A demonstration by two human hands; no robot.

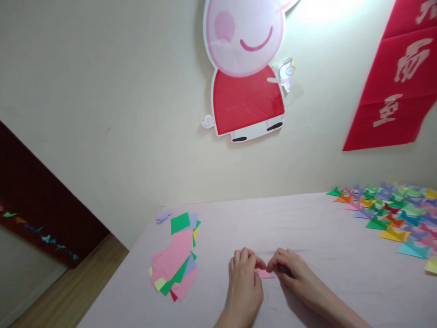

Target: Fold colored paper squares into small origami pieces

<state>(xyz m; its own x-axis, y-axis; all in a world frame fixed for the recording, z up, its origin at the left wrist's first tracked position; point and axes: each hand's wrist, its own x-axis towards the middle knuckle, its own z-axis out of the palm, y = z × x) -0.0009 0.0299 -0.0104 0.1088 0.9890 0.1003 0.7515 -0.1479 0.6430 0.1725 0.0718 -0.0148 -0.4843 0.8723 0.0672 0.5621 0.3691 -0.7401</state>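
Note:
A small folded pink paper [265, 273] lies on the pale pink table [307, 228] near its front edge. My left hand [244, 280] rests on the table with curled fingers pinching the paper's left side. My right hand [290, 269] comes in from the right, its fingertips pressed together on the paper's right side. Most of the paper is hidden under the fingers.
A loose pile of flat coloured paper squares [177, 259], mostly pink and green, lies left of my hands. Several folded paper cranes [392, 214] in many colours cover the table's far right. A cartoon pig cutout [247, 68] and a red banner [396, 77] hang on the wall.

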